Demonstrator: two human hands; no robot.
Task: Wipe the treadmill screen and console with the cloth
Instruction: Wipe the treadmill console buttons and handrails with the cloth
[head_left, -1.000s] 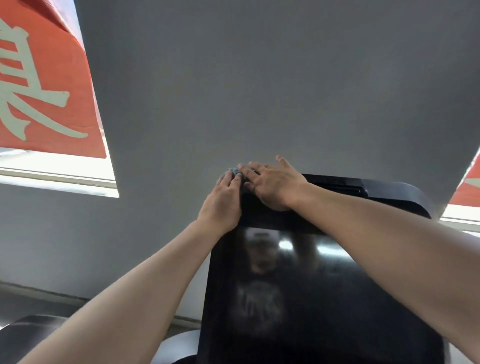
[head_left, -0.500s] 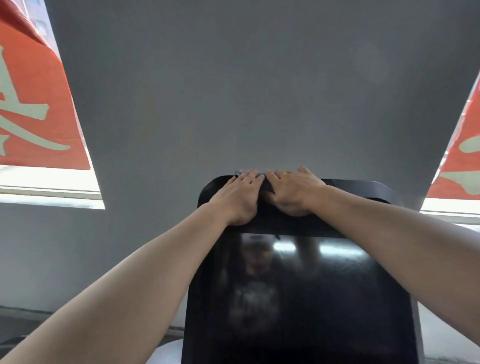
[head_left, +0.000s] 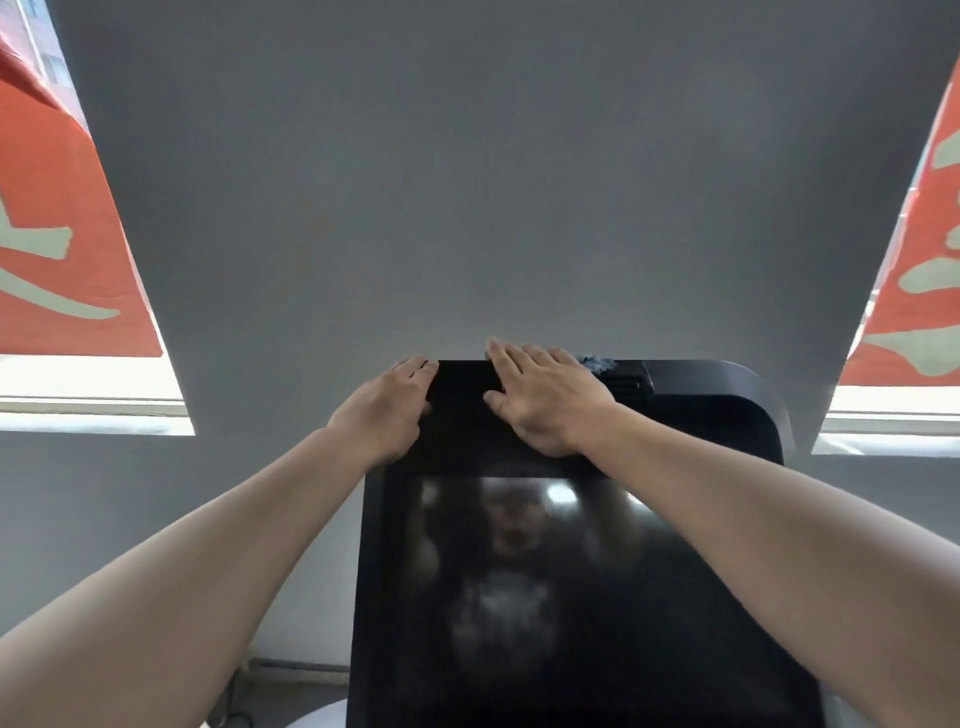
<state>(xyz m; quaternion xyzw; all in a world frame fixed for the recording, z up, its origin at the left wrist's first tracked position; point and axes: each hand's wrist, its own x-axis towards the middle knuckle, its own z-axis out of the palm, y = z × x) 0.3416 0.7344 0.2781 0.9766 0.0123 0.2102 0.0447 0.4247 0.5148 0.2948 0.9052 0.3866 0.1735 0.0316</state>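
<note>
The treadmill's black glossy screen (head_left: 571, 597) fills the lower middle, with its black console housing (head_left: 717, 405) rising behind it. My left hand (head_left: 387, 410) grips the console's top left corner, fingers curled over the edge. My right hand (head_left: 545, 395) lies flat on the top edge, pressing down a small grey cloth (head_left: 597, 362). Only a crumpled bit of the cloth shows past my fingers; the rest is hidden under the palm.
A grey wall (head_left: 467, 182) stands right behind the console. Bright windows with red banners (head_left: 57, 249) bearing pale characters flank it on the left and on the right (head_left: 914, 291). A rounded pale part of the treadmill (head_left: 322, 714) shows at the bottom.
My hands were together at the console's top left. My right hand has slid right along the top edge with the cloth, while the left hand stays at the corner. The view has shifted.
</note>
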